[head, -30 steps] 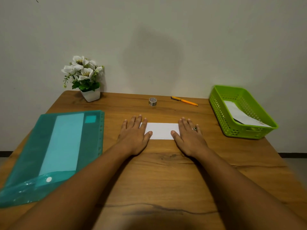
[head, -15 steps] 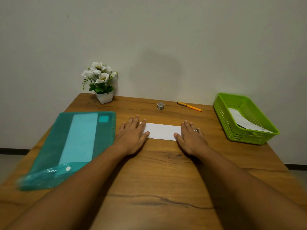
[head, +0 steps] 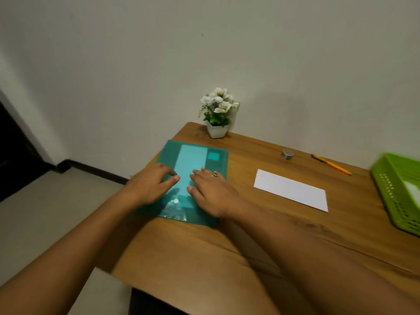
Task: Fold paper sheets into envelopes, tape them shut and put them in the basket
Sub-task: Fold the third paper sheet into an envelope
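A teal plastic folder (head: 213, 164) with pale sheets inside lies at the table's left edge. My left hand (head: 151, 184) rests on its left half, fingers spread and slightly bent. My right hand (head: 210, 190), wearing a ring, lies flat on its right half beside the snap button. A folded white paper (head: 291, 189) lies alone on the wood to the right of both hands. The green basket (head: 391, 194) stands at the right edge with a white paper inside. A small tape roll (head: 287, 154) sits near the wall.
A white pot of white flowers (head: 217, 114) stands at the back left corner. An orange pen (head: 331, 164) lies near the wall between the tape roll and the basket. The wooden table (head: 250, 242) ends just left of the folder, with floor below.
Both hands left the folded white paper and moved left onto the teal folder. The view swung left, so the basket now sits at the frame's right edge.
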Action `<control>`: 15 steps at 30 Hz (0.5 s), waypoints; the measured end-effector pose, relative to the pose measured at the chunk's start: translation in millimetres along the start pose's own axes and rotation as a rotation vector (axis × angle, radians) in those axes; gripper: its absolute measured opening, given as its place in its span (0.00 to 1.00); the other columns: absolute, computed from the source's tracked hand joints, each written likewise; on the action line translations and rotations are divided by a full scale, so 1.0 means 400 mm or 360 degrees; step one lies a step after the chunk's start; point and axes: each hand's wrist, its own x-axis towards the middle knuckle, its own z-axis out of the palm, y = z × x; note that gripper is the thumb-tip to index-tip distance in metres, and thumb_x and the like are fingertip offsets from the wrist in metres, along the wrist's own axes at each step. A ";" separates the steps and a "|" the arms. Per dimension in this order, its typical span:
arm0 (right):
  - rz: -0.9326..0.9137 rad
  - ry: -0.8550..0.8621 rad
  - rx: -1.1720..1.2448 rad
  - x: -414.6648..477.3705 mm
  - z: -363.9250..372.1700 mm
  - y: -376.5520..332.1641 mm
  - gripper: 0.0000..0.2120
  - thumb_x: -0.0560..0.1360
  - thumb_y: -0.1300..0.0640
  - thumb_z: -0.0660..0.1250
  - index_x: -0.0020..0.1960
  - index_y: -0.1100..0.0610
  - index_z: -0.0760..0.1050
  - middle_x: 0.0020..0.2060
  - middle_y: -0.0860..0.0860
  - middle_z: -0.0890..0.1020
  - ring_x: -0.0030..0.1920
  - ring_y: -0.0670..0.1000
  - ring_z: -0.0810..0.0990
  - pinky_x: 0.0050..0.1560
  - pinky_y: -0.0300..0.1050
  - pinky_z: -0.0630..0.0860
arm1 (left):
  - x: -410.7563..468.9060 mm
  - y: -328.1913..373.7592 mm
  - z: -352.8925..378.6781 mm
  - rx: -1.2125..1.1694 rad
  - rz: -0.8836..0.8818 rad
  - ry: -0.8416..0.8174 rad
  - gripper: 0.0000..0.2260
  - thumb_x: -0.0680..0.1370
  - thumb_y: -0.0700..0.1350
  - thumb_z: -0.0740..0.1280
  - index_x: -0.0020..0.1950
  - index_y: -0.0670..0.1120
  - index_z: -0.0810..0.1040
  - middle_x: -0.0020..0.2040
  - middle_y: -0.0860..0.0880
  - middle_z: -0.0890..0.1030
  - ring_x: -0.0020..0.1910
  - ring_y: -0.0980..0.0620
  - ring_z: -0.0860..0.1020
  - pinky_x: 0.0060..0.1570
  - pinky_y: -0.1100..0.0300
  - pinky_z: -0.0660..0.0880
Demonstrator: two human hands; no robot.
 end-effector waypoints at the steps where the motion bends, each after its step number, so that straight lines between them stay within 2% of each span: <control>1: -0.0031 -0.0044 0.0022 0.013 0.003 -0.020 0.27 0.87 0.42 0.50 0.79 0.56 0.65 0.79 0.55 0.67 0.80 0.56 0.62 0.80 0.60 0.58 | -0.015 -0.013 -0.005 -0.0035 0.0000 -0.0030 0.18 0.84 0.58 0.60 0.64 0.48 0.80 0.62 0.49 0.79 0.57 0.51 0.77 0.57 0.50 0.75; 3: -0.0034 -0.0126 0.0138 0.030 0.008 -0.043 0.22 0.87 0.45 0.51 0.68 0.57 0.75 0.68 0.56 0.78 0.69 0.57 0.74 0.71 0.60 0.68 | -0.034 -0.030 -0.006 -0.0127 0.0026 -0.0125 0.18 0.84 0.58 0.61 0.59 0.47 0.83 0.56 0.49 0.81 0.54 0.50 0.78 0.56 0.49 0.76; 5: 0.0029 -0.0156 0.0308 0.037 0.006 -0.048 0.19 0.87 0.46 0.53 0.56 0.58 0.77 0.56 0.56 0.81 0.57 0.57 0.78 0.61 0.59 0.73 | -0.047 -0.038 -0.003 -0.0312 0.0011 -0.0247 0.19 0.83 0.60 0.60 0.55 0.48 0.85 0.55 0.51 0.82 0.55 0.52 0.79 0.59 0.50 0.76; 6: 0.0061 -0.0163 0.0379 0.039 0.003 -0.046 0.19 0.87 0.46 0.53 0.55 0.58 0.77 0.54 0.56 0.82 0.55 0.57 0.79 0.60 0.58 0.74 | -0.049 -0.042 0.000 -0.0449 -0.0020 -0.0294 0.21 0.83 0.62 0.60 0.52 0.49 0.86 0.55 0.54 0.82 0.56 0.54 0.79 0.60 0.52 0.76; 8: 0.0108 -0.0214 0.0498 0.042 -0.007 -0.041 0.20 0.87 0.45 0.53 0.58 0.57 0.78 0.56 0.55 0.82 0.56 0.56 0.79 0.62 0.58 0.75 | -0.054 -0.049 0.001 -0.0695 -0.0078 -0.0363 0.23 0.80 0.65 0.60 0.46 0.49 0.86 0.54 0.59 0.83 0.57 0.56 0.79 0.62 0.54 0.74; 10: 0.0122 -0.0269 0.0549 0.045 -0.016 -0.036 0.22 0.87 0.43 0.54 0.64 0.57 0.78 0.62 0.56 0.81 0.61 0.56 0.78 0.66 0.57 0.73 | -0.057 -0.060 0.000 -0.0755 -0.0061 -0.0438 0.20 0.78 0.64 0.65 0.42 0.49 0.85 0.64 0.60 0.81 0.63 0.56 0.76 0.65 0.56 0.70; 11: 0.0115 -0.0291 0.0542 0.046 -0.017 -0.032 0.23 0.86 0.42 0.56 0.67 0.57 0.78 0.66 0.55 0.80 0.64 0.56 0.77 0.68 0.56 0.72 | -0.058 -0.066 0.001 -0.0695 -0.0015 -0.0470 0.15 0.77 0.62 0.69 0.43 0.51 0.85 0.69 0.59 0.77 0.68 0.56 0.73 0.66 0.57 0.67; 12: 0.0098 -0.0318 0.0518 0.046 -0.016 -0.027 0.24 0.85 0.40 0.58 0.70 0.56 0.76 0.69 0.55 0.78 0.67 0.56 0.76 0.69 0.55 0.71 | -0.060 -0.072 0.002 -0.0589 0.0042 -0.0491 0.09 0.76 0.59 0.72 0.47 0.55 0.85 0.72 0.59 0.74 0.71 0.56 0.70 0.67 0.59 0.65; 13: 0.0078 -0.0351 0.0481 0.046 -0.012 -0.022 0.26 0.83 0.38 0.61 0.72 0.55 0.75 0.72 0.53 0.76 0.70 0.55 0.74 0.70 0.53 0.71 | -0.067 -0.075 0.004 -0.0473 0.0105 -0.0504 0.09 0.75 0.57 0.75 0.54 0.59 0.84 0.74 0.59 0.72 0.73 0.57 0.68 0.68 0.61 0.63; 15: 0.0048 -0.0393 0.0408 0.044 -0.003 -0.014 0.33 0.80 0.34 0.64 0.77 0.53 0.70 0.77 0.51 0.70 0.75 0.53 0.69 0.73 0.52 0.68 | -0.079 -0.084 0.027 -0.0245 0.0185 -0.0452 0.21 0.75 0.55 0.75 0.68 0.62 0.77 0.76 0.60 0.68 0.77 0.58 0.62 0.72 0.61 0.60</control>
